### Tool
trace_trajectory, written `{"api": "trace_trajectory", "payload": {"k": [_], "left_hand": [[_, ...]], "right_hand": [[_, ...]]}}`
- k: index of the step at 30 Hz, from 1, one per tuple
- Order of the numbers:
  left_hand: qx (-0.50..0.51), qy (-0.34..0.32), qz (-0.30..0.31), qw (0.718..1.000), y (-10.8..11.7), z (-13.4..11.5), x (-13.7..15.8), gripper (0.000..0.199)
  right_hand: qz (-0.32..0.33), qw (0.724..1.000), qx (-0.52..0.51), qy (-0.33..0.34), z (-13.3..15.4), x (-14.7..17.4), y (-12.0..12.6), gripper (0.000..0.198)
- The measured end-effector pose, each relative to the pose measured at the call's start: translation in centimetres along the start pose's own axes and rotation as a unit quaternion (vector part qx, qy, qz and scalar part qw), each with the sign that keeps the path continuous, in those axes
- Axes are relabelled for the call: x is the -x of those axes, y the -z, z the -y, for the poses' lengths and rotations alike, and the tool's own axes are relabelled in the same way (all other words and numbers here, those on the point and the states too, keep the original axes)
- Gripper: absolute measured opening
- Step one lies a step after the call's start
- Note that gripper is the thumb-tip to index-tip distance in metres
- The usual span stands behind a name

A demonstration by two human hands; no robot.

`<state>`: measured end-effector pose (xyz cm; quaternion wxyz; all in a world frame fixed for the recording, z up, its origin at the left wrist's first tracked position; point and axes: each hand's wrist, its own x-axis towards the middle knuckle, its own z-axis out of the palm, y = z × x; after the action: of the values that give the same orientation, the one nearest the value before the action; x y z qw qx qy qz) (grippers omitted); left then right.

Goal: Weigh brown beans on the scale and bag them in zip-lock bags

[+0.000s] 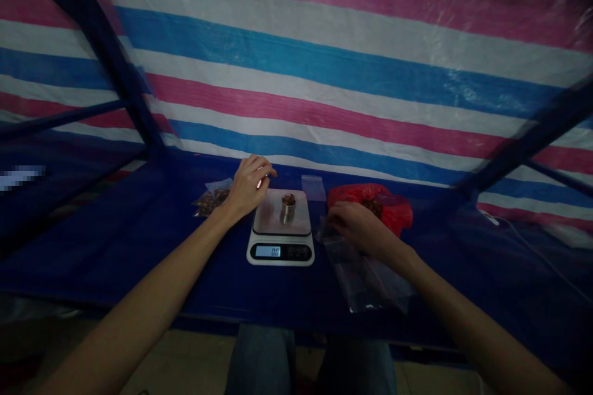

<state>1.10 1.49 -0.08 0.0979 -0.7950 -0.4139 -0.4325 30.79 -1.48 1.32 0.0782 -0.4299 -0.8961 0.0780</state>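
Observation:
My left hand (251,185) hovers by the back left corner of a white kitchen scale (259,241), its fingers loosely bent and a gap showing beside the thumb. On the scale's metal plate stands a small metal cup (289,207) filled with brown bits; the display reads 0.0. To the right of the scale, my right hand (354,223) has its fingers pinched at the edge of a clear plastic bag (324,232). The fingertips are dim and partly hidden. Just behind that hand lies an open red plastic bag (396,210) with brown pieces inside.
More clear plastic bags (359,287) lie at the front right. A small clear bag (314,187) is behind the scale. Filled bags of brown pieces (208,202) sit left of it. Blue metal posts (99,43) and a striped sheet (301,62) border the blue table (222,296). A white cable (532,247) runs at right.

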Motion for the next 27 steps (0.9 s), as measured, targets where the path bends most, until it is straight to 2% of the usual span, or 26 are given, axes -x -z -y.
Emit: {"api": "trace_trajectory", "payload": {"k": [3, 8, 13, 22, 24, 27], "left_hand": [[0.001, 0.000, -0.007, 1.000, -0.1, 0.2, 0.1, 0.026], [0.005, -0.021, -0.020, 1.000, -0.2, 0.1, 0.2, 0.025], [-0.008, -0.024, -0.015, 1.000, -0.2, -0.3, 0.2, 0.026], [0.012, -0.041, -0.026, 0.999, 0.2, -0.7, 0.1, 0.030], [0.017, -0.044, -0.023, 0.999, 0.1, -0.7, 0.1, 0.031], [0.024, -0.035, -0.014, 0.999, 0.0, -0.6, 0.3, 0.032]], "right_hand": [[-0.058, 0.998, 0.011, -0.004, 0.5, -1.5, 0.3, 0.015], [-0.113, 0.990, 0.078, -0.006, 0.2, -3.2, -1.7, 0.013], [-0.182, 0.983, 0.004, 0.015, -1.1, -2.4, -2.9, 0.013], [-0.250, 0.962, -0.079, 0.079, 0.0, -1.5, -2.9, 0.022], [-0.262, 0.959, -0.075, 0.076, 0.0, -1.5, -2.6, 0.024], [-0.274, 0.959, -0.065, 0.030, -0.5, -1.2, -1.2, 0.022]]}}
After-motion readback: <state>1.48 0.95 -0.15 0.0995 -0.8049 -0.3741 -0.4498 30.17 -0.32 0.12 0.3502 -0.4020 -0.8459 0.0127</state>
